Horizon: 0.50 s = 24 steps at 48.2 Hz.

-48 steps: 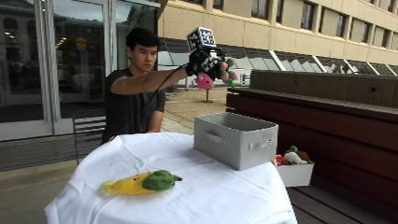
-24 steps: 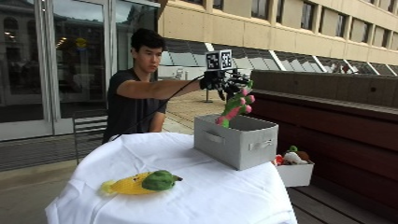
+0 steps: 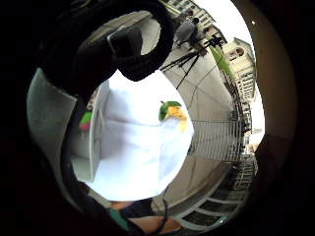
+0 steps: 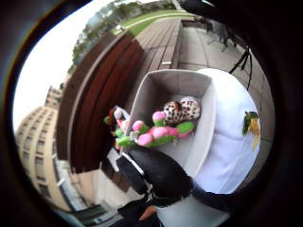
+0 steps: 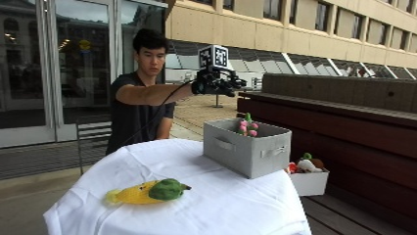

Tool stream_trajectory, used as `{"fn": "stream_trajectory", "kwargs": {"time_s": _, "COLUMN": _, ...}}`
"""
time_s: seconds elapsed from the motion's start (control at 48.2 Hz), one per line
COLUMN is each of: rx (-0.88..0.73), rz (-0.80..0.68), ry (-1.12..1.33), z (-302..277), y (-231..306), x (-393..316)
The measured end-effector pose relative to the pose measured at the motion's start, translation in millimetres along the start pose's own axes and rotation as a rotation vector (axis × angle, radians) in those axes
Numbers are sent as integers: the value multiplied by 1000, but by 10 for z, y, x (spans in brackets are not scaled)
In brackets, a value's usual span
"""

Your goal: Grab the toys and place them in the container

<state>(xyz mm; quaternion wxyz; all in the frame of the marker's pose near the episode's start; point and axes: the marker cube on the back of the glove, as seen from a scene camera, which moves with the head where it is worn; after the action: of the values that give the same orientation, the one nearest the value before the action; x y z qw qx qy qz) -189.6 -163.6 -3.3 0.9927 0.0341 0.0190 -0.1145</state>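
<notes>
I see my gloved hand (image 5: 214, 84) held in the air above the grey container (image 5: 246, 147), fingers relaxed and holding nothing. The pink-and-green toy (image 5: 247, 127) sticks up inside the container beside a spotted toy (image 4: 183, 109). The yellow-and-green toy (image 5: 150, 191) lies on the desk (image 5: 215, 205), well apart from it.

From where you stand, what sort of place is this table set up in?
Most likely an outdoor terrace beside a large building. The round table with a white cloth stands on paving, a long brown wooden bench wall runs behind it, and a beige multi-storey building facade with glass doors rises around it.
</notes>
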Motion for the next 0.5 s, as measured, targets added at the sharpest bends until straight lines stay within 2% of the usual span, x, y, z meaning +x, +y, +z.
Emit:
{"fn": "stream_trajectory", "kwargs": {"time_s": 0.249, "rx": -48, "rz": 152, "ry": 33, "z": 498, "y": -136, "x": 1729}}
{"fn": "stream_trajectory", "kwargs": {"time_s": 0.498, "rx": -173, "rz": 267, "ry": 20, "z": 1355, "y": -97, "x": 2887}}
